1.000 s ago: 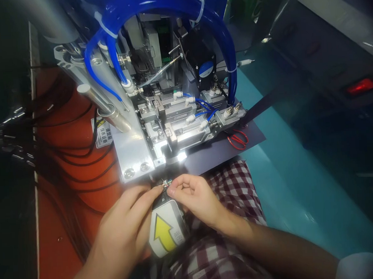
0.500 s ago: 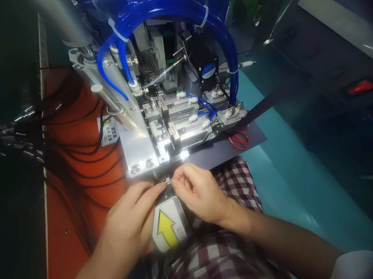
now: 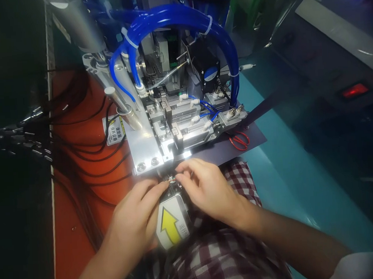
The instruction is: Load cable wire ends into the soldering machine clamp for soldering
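My left hand (image 3: 138, 212) is closed, its thumb and forefinger pressed together at a small shiny metal piece (image 3: 171, 180) at the front of the machine. Whether the piece is joined to a cable is hidden by my fingers. My right hand (image 3: 207, 186) hovers just to the right of the piece, thumb and forefinger slightly apart, with nothing visible between them. Below the fingertips is a white plate with a yellow arrow (image 3: 169, 225). Just beyond them stands the machine's metal base plate (image 3: 143, 152).
Thick blue air tubes (image 3: 180, 15) arch over the machine's slides (image 3: 188, 127). Black cables (image 3: 90, 159) with metal ends lie on the orange surface (image 3: 67, 204) at left. A red wire loop (image 3: 239, 141) rests at right. A checked cloth (image 3: 211, 263) covers my lap.
My right thumb and forefinger have parted and drawn slightly away from the small metal piece. My left hand stays at it. The whole view has shifted a little.
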Motion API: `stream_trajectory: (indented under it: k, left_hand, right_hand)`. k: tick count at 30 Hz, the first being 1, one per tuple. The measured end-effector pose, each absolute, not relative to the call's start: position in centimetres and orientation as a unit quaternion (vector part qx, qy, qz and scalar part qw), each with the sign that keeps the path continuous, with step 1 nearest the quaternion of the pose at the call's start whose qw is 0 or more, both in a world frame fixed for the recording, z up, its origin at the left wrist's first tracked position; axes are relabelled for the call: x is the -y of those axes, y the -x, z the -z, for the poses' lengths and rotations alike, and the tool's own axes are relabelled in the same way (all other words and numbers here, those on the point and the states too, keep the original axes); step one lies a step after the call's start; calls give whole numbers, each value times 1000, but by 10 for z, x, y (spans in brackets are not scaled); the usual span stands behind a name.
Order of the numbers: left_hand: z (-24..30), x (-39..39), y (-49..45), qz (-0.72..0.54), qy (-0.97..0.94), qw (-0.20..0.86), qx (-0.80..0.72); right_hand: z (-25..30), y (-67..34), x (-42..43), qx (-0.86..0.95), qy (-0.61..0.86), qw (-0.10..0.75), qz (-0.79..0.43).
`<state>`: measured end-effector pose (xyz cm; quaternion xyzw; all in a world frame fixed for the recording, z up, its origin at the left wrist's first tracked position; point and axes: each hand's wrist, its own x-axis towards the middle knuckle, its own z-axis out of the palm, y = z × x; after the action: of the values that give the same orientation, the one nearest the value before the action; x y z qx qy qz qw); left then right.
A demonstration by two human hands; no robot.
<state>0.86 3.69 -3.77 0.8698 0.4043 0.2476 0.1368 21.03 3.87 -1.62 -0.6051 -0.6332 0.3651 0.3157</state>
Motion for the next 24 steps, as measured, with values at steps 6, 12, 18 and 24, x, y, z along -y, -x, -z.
stream_trajectory:
  k: [6, 12, 18, 24]
  left_hand:
    - [34, -38, -10, -250, -876, 116, -396]
    - [35, -39, -11, -261, -876, 122, -386]
    - [38, -36, -9, -259, -871, 118, -401]
    - [38, -37, -5, -235, -883, 115, -391]
  right_hand:
    - [27, -196, -42, 634, 582, 361, -359]
    - [36, -201, -41, 613, 580, 376, -383]
    - [39, -195, -43, 370, 592, 381, -606]
    - [45, -208, -52, 295, 531, 321, -727]
